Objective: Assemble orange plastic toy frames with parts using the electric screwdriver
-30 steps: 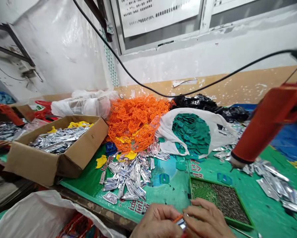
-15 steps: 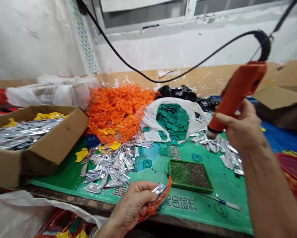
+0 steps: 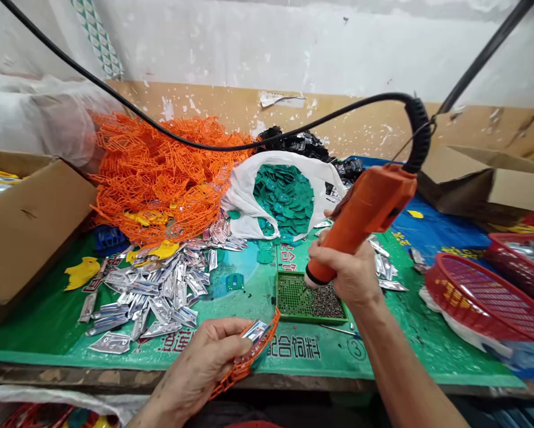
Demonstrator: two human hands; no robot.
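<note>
My right hand is wrapped round an orange electric screwdriver, its nose tilted down to the left. The tool's tip sits just over a green tray of small dark screws. At the front of the table my left hand pinches an orange plastic frame together with a silver metal plate. A bit of green shows under the frame. Left of that hand lies a heap of silver plates.
Orange plastic frames are piled at the back left beside a white bag of green pieces. A cardboard box stands left, red baskets right. A black cable hangs across, joined to the screwdriver.
My right hand has brought the screwdriver down and left, over the screw tray. The view has turned right. My left hand keeps its hold on the frame and plate.
</note>
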